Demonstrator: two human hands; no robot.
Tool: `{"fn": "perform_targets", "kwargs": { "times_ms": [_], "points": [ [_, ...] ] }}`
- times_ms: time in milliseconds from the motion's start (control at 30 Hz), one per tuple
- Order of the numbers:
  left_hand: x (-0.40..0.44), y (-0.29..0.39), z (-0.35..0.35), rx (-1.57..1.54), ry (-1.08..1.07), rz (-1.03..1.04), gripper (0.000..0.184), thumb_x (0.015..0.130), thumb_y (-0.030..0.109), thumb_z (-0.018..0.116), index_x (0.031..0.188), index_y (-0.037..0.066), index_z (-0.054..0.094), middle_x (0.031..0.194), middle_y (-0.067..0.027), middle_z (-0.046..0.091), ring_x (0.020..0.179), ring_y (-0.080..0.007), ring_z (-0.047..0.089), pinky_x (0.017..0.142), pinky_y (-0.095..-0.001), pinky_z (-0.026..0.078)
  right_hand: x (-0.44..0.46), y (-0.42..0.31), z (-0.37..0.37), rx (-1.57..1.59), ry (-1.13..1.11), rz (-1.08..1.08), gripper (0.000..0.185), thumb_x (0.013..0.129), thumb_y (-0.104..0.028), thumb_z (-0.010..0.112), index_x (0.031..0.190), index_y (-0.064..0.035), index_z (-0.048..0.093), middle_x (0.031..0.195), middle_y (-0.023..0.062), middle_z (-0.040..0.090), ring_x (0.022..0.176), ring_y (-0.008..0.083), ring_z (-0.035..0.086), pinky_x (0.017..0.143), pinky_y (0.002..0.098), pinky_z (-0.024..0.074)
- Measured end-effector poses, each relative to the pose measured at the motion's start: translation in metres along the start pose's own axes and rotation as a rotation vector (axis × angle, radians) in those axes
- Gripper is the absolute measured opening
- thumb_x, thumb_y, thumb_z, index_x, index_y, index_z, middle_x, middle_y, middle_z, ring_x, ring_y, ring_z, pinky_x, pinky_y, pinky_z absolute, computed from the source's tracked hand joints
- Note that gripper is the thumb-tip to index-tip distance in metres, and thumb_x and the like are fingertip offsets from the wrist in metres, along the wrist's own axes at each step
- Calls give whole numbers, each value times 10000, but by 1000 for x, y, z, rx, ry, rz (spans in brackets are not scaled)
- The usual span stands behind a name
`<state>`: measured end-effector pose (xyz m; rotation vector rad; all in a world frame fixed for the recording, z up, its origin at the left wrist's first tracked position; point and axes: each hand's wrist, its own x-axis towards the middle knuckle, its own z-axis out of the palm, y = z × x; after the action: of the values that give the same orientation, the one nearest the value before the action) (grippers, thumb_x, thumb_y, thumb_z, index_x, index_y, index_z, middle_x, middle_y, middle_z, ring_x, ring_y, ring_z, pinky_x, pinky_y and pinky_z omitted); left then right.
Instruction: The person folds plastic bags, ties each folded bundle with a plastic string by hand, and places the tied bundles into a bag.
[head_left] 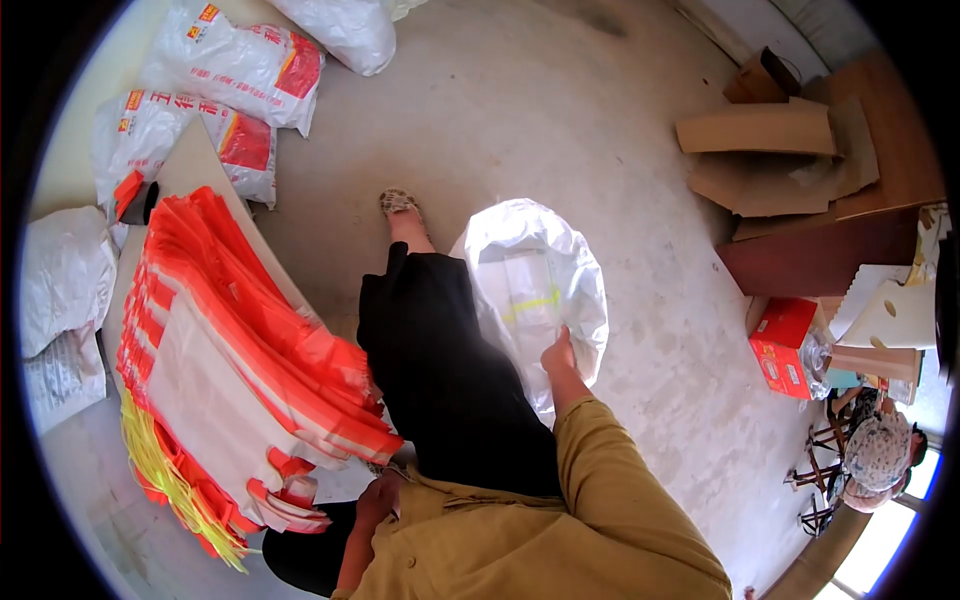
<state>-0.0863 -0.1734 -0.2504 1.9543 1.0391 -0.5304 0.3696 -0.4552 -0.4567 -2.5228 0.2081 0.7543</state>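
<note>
My right hand reaches into the mouth of a white plastic sack standing by my leg. Its fingers are curled together; what they hold, if anything, cannot be made out. Inside the sack lies a pale, flat bundle with a yellow-green strip across it. Close to my lap, my left hand is curled near the lower corner of a thick stack of red-and-white bags; its grip is partly hidden. Yellow strings hang off the stack's outer edge.
Printed plastic sacks lie at upper left. A dark-handled orange object rests at the tabletop's far end. Cardboard boxes and a red box stand at right. Another person sits at lower right.
</note>
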Motion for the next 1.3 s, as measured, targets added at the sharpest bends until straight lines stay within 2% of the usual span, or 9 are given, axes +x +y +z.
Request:
{"fn": "perform_targets", "kwargs": {
  "times_ms": [167,467,567,667,900,1000,1133,1200,1300],
  "points": [
    [5,-15,6,24,-25,-39,428,971,422,636,1259,108,663,1169,-186,718,1116,-388,672,916,-438,546,-17,-13,-14,62,-86,-5,665,885,-117,634,1516,-71,428,1445,297,506,1329,430,528,1154,453,402],
    [1,-8,5,36,-42,-54,437,998,443,600,1252,94,669,1173,-190,715,1133,-388,664,937,-437,539,-43,-52,-27,-143,-146,-134,627,900,-194,648,1500,-139,475,1604,245,295,1453,459,330,1205,504,316],
    [-3,2,0,29,-40,-46,421,995,436,608,1250,108,673,1164,-181,719,1124,-380,671,930,-431,541,-23,-42,-8,-201,-152,-417,644,905,-182,631,1523,-145,453,1633,238,252,1478,469,294,1211,516,305],
    [-2,1,0,33,-38,-62,410,985,432,621,1247,121,675,1151,-177,723,1113,-374,677,924,-428,543,-8,-45,4,-318,-136,-436,667,912,-170,612,1552,-164,424,1662,246,191,1502,480,252,1216,520,300],
    [1,-20,10,36,-37,-22,391,973,406,634,1236,119,677,1135,-181,726,1106,-373,681,914,-433,547,39,-41,-7,-380,-437,-198,669,928,-142,533,1578,-227,396,1682,263,110,1478,471,332,1189,480,371],
    [3,-25,11,62,-52,-10,380,971,375,631,1240,110,668,1144,-185,722,1093,-382,682,903,-443,553,43,-33,-2,-349,-371,-233,630,926,-149,548,1544,-219,447,1638,269,225,1416,465,415,1153,495,411],
    [4,-26,14,81,-32,-4,372,967,367,629,1238,115,665,1152,-183,719,1093,-387,680,897,-449,556,20,-53,4,-484,-214,-291,492,935,-105,554,1421,-186,554,1539,176,413,1268,407,541,1079,482,474],
    [4,-23,13,69,-35,-19,364,967,368,627,1230,120,669,1154,-185,717,1097,-386,679,902,-448,555,9,-58,12,-414,-218,-269,401,946,-91,548,1335,-164,608,1483,128,485,1206,376,575,1038,471,501],
    [5,-28,15,36,-16,14,345,969,367,621,1210,127,679,1139,-184,720,1084,-386,684,890,-449,560,-10,-49,10,-545,-438,-482,311,971,-88,512,1250,-137,639,1487,87,495,1223,351,567,1008,456,518]
  ]
}}
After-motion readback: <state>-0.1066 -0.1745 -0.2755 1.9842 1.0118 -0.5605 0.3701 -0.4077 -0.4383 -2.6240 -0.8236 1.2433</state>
